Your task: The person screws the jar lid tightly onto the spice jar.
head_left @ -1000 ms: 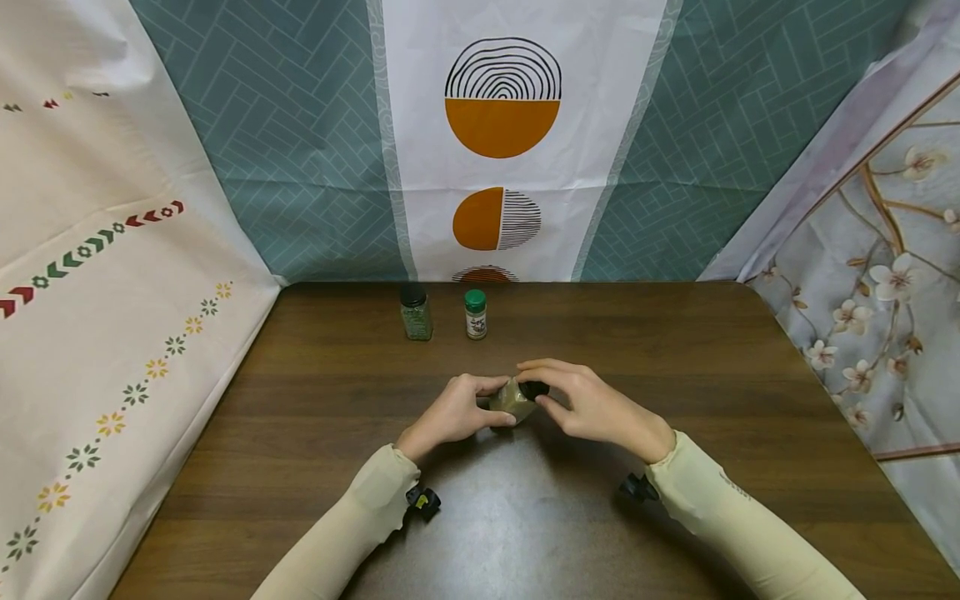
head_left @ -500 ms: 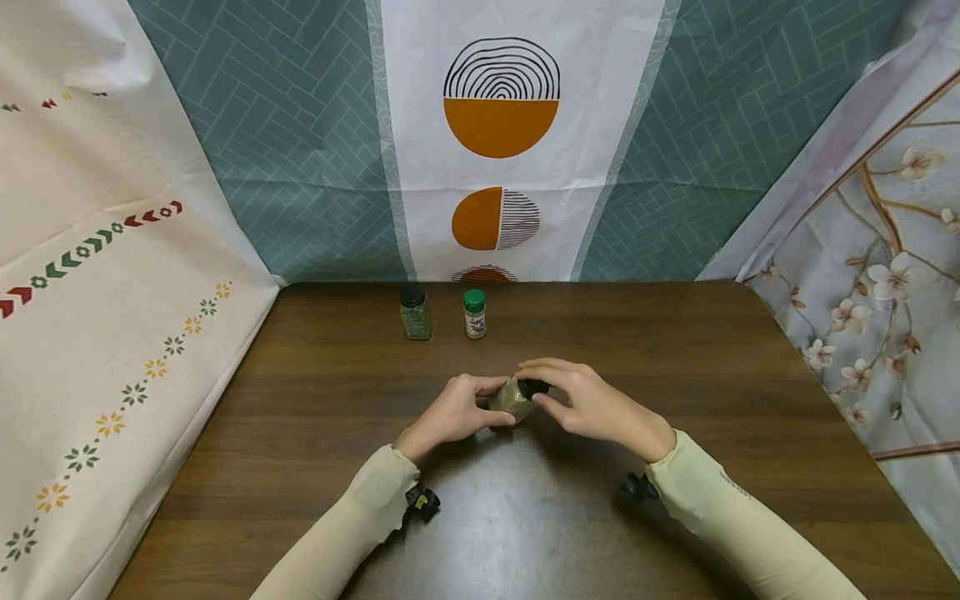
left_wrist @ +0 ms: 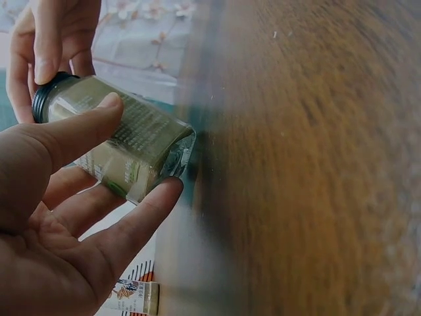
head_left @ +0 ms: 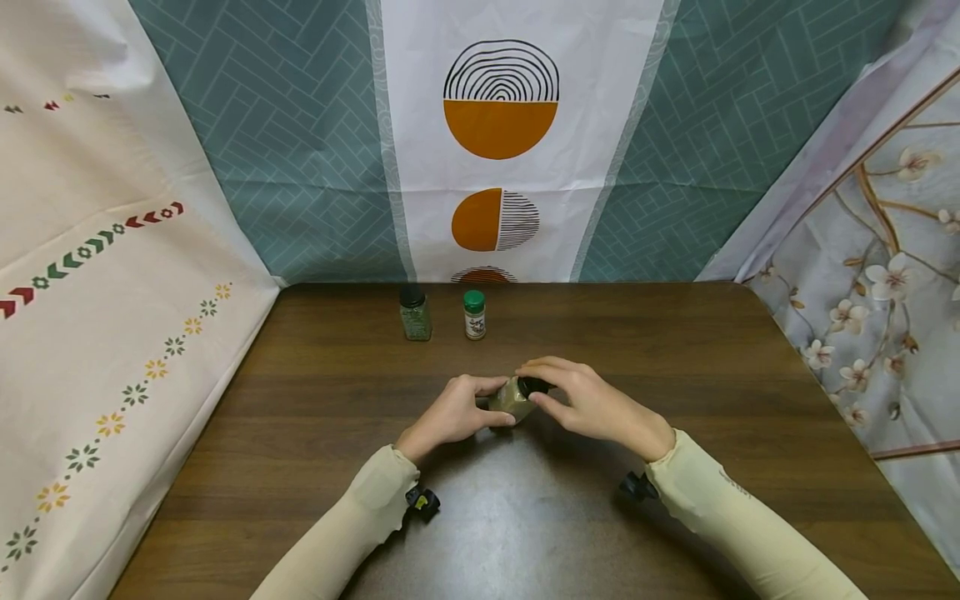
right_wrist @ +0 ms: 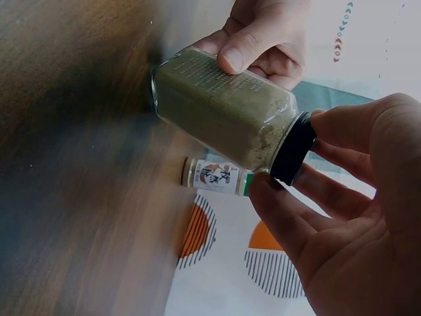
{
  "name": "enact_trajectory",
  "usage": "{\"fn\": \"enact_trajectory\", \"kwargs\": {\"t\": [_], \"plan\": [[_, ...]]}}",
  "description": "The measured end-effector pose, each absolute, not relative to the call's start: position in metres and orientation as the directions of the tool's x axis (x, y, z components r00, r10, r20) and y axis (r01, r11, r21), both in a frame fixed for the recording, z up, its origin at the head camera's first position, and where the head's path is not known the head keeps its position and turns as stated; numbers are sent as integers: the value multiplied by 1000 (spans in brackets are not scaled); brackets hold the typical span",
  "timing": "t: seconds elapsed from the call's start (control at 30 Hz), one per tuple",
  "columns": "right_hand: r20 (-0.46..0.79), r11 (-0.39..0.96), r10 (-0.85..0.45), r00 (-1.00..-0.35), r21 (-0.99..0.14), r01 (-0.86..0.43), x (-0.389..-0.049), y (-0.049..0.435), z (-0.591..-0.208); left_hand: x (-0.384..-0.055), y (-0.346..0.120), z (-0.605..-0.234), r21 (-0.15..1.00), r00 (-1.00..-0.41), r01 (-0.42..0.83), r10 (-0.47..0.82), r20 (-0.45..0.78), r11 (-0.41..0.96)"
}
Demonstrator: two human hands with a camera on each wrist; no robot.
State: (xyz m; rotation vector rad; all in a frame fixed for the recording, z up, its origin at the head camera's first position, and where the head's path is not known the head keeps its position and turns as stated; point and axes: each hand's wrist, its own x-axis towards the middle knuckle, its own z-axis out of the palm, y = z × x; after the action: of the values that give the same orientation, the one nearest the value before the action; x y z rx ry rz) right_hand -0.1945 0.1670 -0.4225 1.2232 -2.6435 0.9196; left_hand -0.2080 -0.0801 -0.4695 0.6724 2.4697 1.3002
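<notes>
A square glass spice jar [right_wrist: 217, 105] of pale greenish powder tilts close over the table, its black lid [right_wrist: 293, 149] up and to the right in the head view. My left hand [head_left: 453, 410] grips the jar's body, thumb across the printed side in the left wrist view [left_wrist: 145, 125]. My right hand [head_left: 588, 402] pinches the lid between thumb and fingers. The lid sits on the jar's neck. Powder fills most of the glass, with some clinging near the neck.
Toward the back of the wooden table [head_left: 300, 433] stand a green-filled jar with a black lid [head_left: 416, 315] and, to its right, a small bottle with a green cap [head_left: 475, 315]. Patterned cloths [head_left: 322, 167] hang behind and at both sides.
The right hand's thumb and fingers have shifted slightly on the black lid. The left hand and the jar's body stay in nearly the same place.
</notes>
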Motion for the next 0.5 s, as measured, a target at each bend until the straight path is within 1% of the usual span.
{"fn": "enact_trajectory", "kwargs": {"t": [0.5], "plan": [[308, 506, -660, -685, -492, -709, -196, 168, -422, -207, -81, -468, 833, -854, 274, 520, -18, 480]]}}
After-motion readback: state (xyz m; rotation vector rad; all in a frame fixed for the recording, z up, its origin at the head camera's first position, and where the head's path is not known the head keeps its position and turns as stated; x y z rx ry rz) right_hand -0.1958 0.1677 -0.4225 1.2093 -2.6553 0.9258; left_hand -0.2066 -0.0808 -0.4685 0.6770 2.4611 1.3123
